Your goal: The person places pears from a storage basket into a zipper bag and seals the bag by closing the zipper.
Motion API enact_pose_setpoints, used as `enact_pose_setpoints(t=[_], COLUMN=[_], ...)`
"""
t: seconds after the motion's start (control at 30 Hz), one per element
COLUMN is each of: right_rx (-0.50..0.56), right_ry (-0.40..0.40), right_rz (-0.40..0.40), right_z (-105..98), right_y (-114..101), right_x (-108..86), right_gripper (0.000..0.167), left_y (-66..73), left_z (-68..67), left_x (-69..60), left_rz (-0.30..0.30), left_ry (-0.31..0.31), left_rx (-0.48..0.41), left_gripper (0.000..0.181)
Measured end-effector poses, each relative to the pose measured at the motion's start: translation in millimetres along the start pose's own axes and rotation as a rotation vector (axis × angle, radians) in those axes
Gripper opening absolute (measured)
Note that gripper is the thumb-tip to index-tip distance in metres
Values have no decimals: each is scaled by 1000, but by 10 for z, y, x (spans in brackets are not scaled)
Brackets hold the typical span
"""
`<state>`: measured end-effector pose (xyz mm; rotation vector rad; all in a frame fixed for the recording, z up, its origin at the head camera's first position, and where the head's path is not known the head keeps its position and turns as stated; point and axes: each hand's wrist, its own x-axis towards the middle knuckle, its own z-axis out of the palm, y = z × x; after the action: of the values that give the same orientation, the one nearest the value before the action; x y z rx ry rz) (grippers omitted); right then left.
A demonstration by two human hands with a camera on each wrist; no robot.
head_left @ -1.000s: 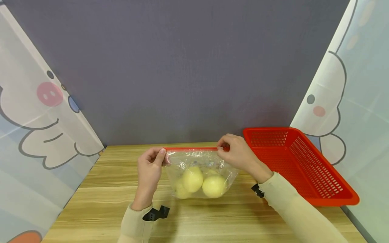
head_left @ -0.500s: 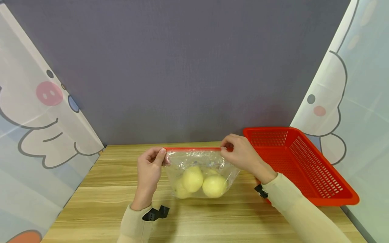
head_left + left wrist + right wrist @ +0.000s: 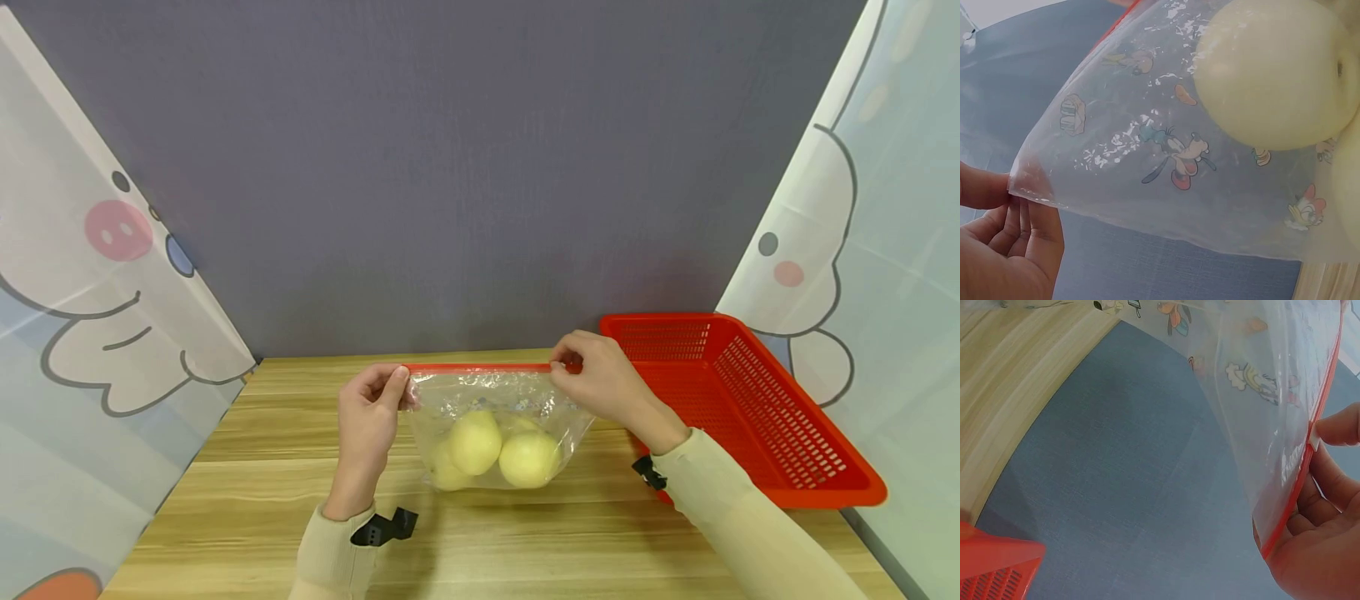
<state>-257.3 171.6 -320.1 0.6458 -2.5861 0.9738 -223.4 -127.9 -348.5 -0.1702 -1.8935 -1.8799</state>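
A clear zip bag (image 3: pixel 491 396) with a red top strip hangs upright between my hands. Inside it sit several round, pale yellow fruits (image 3: pixel 476 443); their exact kind is unclear. At the bag's top left corner, my left hand (image 3: pixel 367 417) pinches the film between thumb and fingers, also visible in the left wrist view. My right hand (image 3: pixel 596 379) grips the strip near its right end. In the right wrist view, its thumb and finger pinch a small white slider (image 3: pixel 1314 436) on the red strip. Cartoon prints (image 3: pixel 1179 156) cover the film.
A red perforated plastic basket (image 3: pixel 720 408) stands on the right of the wood-grain table (image 3: pixel 247 500), beside my right forearm. Behind the table rises a grey panel (image 3: pixel 465 183). Cartoon-printed curtains (image 3: pixel 892 275) hang at both sides.
My right hand has slid a little to the right along the red strip. My left hand and the fruits have stayed almost in place.
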Motion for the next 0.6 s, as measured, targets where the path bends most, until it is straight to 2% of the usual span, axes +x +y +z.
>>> enact_pose_setpoints(t=[0.37, 0.6], right_rx=[15, 5], right_ry=[-23, -12], right_rz=[34, 20], right_z=[-42, -55], right_y=[39, 66], right_x=[-24, -38], right_gripper=[11, 11], left_y=[-19, -11], left_z=[-11, -14], left_x=[0, -10], left_rz=[6, -1], left_ry=[-8, -9], left_rx=[-14, 0], left_gripper=[14, 15])
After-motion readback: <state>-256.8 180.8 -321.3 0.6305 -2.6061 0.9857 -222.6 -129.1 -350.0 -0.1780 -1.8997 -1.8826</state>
